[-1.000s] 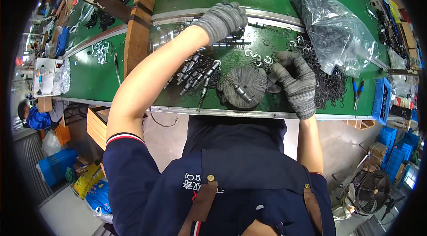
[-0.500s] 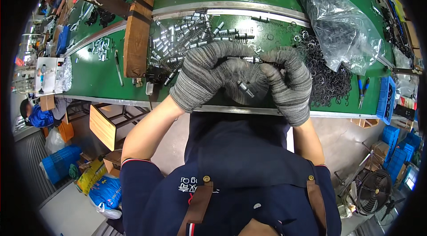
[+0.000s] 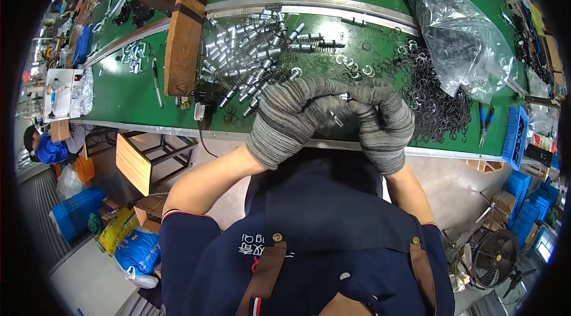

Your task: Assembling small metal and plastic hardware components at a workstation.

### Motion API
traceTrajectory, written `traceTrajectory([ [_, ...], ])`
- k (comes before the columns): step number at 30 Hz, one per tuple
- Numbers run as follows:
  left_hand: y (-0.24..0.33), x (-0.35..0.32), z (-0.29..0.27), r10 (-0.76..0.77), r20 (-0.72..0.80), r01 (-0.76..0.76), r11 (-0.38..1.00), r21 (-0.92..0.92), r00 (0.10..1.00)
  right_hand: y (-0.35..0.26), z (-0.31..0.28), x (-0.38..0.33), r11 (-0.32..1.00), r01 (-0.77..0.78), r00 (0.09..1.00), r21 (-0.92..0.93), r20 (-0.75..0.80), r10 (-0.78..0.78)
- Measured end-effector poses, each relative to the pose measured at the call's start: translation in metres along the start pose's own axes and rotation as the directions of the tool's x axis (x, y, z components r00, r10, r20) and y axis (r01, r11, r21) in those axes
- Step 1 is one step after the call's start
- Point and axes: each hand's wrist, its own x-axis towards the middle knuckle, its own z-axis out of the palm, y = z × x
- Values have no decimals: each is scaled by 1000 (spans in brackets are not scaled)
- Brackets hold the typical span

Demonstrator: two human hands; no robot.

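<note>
Grey striped knit gloves cover both hands, which meet just above the bench's near edge. My left hand (image 3: 285, 116) is closed, its fingers curled around small metal pins. One silvery metal pin (image 3: 344, 97) shows between the fingertips of both hands. A second metal pin (image 3: 337, 119) pokes out below the left fingers, partly hidden and blurred. My right hand (image 3: 385, 122) is closed in a pinch at the first pin's end; its fingertips hide any smaller part there. Beyond the left hand lies a pile of metal pins with springs (image 3: 250, 57). Right of the right hand spreads a heap of dark open rings (image 3: 440, 116).
A clear plastic bag (image 3: 461, 36) lies over the ring heap. Pliers (image 3: 485, 122) and a blue bin (image 3: 514, 137) are at the right. A wooden board (image 3: 185, 36) stands left of the pins. Several loose rings (image 3: 355, 68) lie ahead. Another person (image 3: 50, 143) sits far left.
Both hands have come closer together, and my left hand has moved right and slightly toward me. The pin held between them shows less now. The lower pin is more covered by the left fingers.
</note>
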Motion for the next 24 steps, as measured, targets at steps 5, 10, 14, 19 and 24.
traceTrajectory([
  [5, -16, -2, 8, 220, -30, -209, 955, 209, 975, 7, -15, -4, 974, 102, 982, -202, 177, -66],
  [10, -17, -8, 14, 136, -79, -140, 989, -53, 988, -20, -18, 18, 851, 396, 893, -346, 361, -269],
  [14, -20, -25, -5, 371, -274, -310, 920, 240, 887, -15, -14, 9, 984, 113, 960, -137, 272, -73],
  [19, -36, -59, -107, 533, -441, 196, 454, 869, 722, -10, -26, 11, 767, -453, 890, 455, 179, 419],
  [24, -67, -73, -127, 344, -464, 383, 280, 880, 816, -4, -6, -4, 902, -406, 891, 146, 282, 356],
])
